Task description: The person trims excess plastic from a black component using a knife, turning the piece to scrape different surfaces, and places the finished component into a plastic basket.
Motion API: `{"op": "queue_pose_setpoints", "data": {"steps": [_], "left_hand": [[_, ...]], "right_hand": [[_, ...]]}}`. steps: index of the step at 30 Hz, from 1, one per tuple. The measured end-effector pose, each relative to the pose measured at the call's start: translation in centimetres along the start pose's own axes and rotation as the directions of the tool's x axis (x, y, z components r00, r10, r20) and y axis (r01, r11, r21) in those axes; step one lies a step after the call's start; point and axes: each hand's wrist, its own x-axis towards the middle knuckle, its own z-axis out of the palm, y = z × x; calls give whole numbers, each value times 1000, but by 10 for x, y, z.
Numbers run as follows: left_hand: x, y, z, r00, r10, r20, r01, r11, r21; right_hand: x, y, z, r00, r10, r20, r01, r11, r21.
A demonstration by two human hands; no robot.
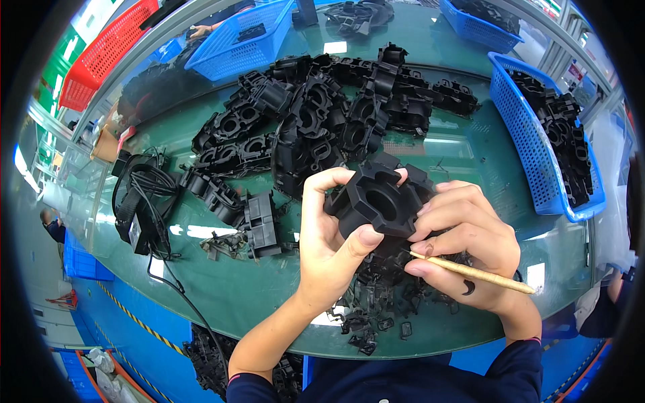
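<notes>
From where I stand, with twelve o'clock straight out from the worker's chest, everything hangs on the gap between a chunky black moulded-plastic block with a round bore (381, 218) and a slim, tan, stick-shaped tool (480, 273). The block is held up in front of the worker, above the green glossy tabletop (222, 295), its bore turned upward toward the worker's head. The left hand (324, 245) grips it from the eight-to-nine o'clock side, thumb laid along the near face.

The right hand (470, 232) does double duty: its upper fingers rest against the block's three-to-four o'clock flank, while thumb and forefinger pinch the tool near its tip. The tool's long axis slants, thick end out between three and four o'clock, tip back between nine and ten. That tip sits at about five o'clock from the bore, just beside the block's lower edge; whether it touches, I can't tell from here. The right hand is plainly the nearer to that edge, though the left thumb lies close by, toward eight o'clock from the bore.

Beyond, from eleven to twelve, sprawls a heap of black plastic housings (309, 114); at six, under the hands, lie small dark plastic scraps (369, 316). Out at two stands a blue perforated plastic basket (521, 134) loaded with more black parts (563, 138).
</notes>
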Motion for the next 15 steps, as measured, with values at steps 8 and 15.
{"op": "queue_pose_setpoints", "data": {"steps": [8, 15], "left_hand": [[-1, 0, 0, 1000, 14, -6, -14, 1000, -19], [-9, -6, 1, 1000, 0, -29, -3, 994, -106]], "right_hand": [[-1, 0, 4, 998, -65, -10, 63, 991, -114], [-20, 7, 36, 943, -310, -118, 202, 819, -537]]}}
